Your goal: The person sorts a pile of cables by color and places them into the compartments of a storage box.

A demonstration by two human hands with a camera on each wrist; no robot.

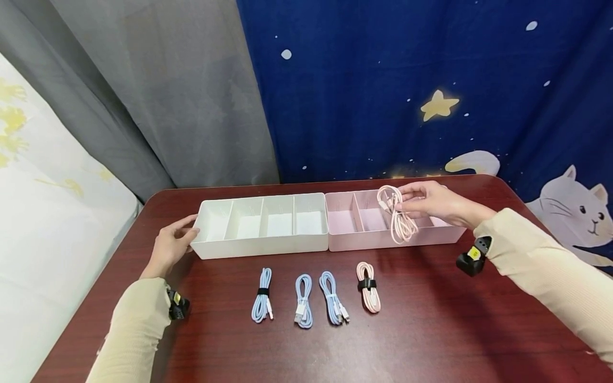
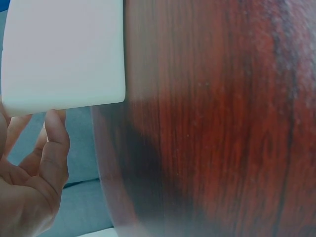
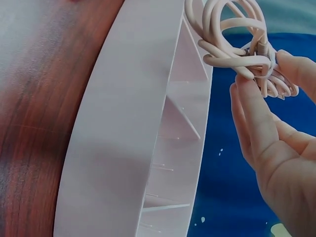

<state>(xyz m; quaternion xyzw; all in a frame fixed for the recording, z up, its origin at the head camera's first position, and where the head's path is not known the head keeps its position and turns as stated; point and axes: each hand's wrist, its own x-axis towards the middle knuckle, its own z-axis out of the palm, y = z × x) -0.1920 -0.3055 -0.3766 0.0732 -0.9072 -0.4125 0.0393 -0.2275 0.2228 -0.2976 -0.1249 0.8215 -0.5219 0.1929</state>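
Observation:
My right hand (image 1: 435, 203) pinches a coiled pink charging cable (image 1: 403, 227) between thumb and fingers. It hangs over the pink divided storage box (image 1: 351, 243), and its loops cover part of the box's compartments in the head view. In the right wrist view the coil (image 3: 232, 49) appears loosely looped, with the thumb and fingertips at its lower side. My left hand (image 1: 170, 243) touches the left end of the white divided storage box (image 1: 268, 247) with its fingertips. The left wrist view has those fingers (image 2: 55, 143) against the white end wall (image 2: 64, 59).
In front of the boxes lie several bundled cables: a blue one with a black strap (image 1: 263, 295), two more blue ones (image 1: 303, 302) (image 1: 332, 298), and a pink one with a black strap (image 1: 367, 287). The two boxes stand end to end on the dark red table (image 1: 407, 340), with curtains behind.

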